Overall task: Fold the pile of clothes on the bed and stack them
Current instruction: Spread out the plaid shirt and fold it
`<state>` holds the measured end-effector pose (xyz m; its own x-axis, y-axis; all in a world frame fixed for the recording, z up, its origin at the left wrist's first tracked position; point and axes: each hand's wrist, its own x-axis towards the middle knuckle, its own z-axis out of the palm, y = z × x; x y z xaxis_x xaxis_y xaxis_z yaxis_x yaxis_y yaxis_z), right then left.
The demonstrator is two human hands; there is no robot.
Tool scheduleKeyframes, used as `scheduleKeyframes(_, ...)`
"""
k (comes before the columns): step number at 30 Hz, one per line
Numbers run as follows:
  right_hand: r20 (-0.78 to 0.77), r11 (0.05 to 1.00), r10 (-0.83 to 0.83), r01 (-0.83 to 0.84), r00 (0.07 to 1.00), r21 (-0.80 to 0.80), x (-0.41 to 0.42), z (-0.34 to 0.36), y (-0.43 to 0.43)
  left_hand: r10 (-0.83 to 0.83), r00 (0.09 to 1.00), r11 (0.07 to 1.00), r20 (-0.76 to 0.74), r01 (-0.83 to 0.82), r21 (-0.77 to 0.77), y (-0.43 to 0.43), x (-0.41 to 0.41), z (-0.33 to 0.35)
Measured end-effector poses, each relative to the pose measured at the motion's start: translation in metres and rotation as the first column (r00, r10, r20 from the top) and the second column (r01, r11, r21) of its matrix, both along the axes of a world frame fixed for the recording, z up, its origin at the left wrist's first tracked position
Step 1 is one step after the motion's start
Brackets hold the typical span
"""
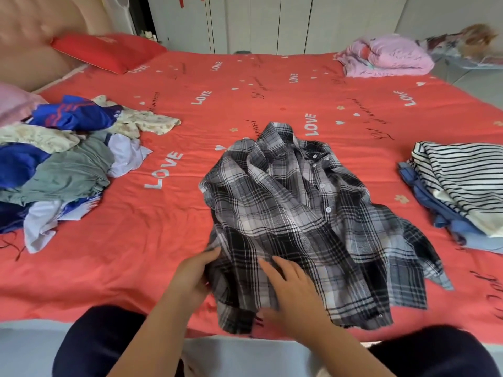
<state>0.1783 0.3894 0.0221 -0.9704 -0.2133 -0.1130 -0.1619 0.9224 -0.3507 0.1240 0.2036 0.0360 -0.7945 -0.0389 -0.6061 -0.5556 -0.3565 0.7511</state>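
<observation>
Two hands on plaid shirt [299, 213]: left hand [194, 270] grips its hem edge, right hand [292, 289] lies flat, unclenched. Risk: bunched sleeve [424, 257] may get trapped, making a lumpy fold.

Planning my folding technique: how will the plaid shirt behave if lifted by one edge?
Probably floppy: the plaid shirt lies in soft wrinkles, so it should sag from wherever it is held. Likely light, since the fabric looks thin. Pushed, it would probably bunch up rather than slide whole, as near the left hand pinching its edge.
</observation>
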Motion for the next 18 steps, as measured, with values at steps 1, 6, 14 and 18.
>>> scheduleKeyframes(1, -0.014, 1.000, 0.009, -0.009, 1.000, 0.013, -0.002, -0.002, -0.002, 0.002, 0.999, 1.000, -0.047, -0.001, 0.030, -0.007, -0.002, 0.005)
scheduleKeyframes(6, -0.094, 0.981, -0.115, 0.098, 0.989, -0.165, -0.015, -0.002, -0.005, -0.011, 0.973, 1.000, -0.230, 0.014, 0.011, -0.045, -0.009, 0.042)
scheduleKeyframes(14, 0.111, 0.979, 0.087, -0.064, 0.990, -0.193, -0.022, 0.015, -0.002, 0.013, 0.867, 0.708, -0.498, -0.359, -0.608, -0.129, -0.065, 0.080)
scheduleKeyframes(18, 0.198, 0.990, 0.070, -0.044, 0.978, -0.135, -0.018, 0.010, 0.000, 0.013, 0.913, 0.419, -0.408, -0.376, -0.827, -0.155, -0.077, 0.059)
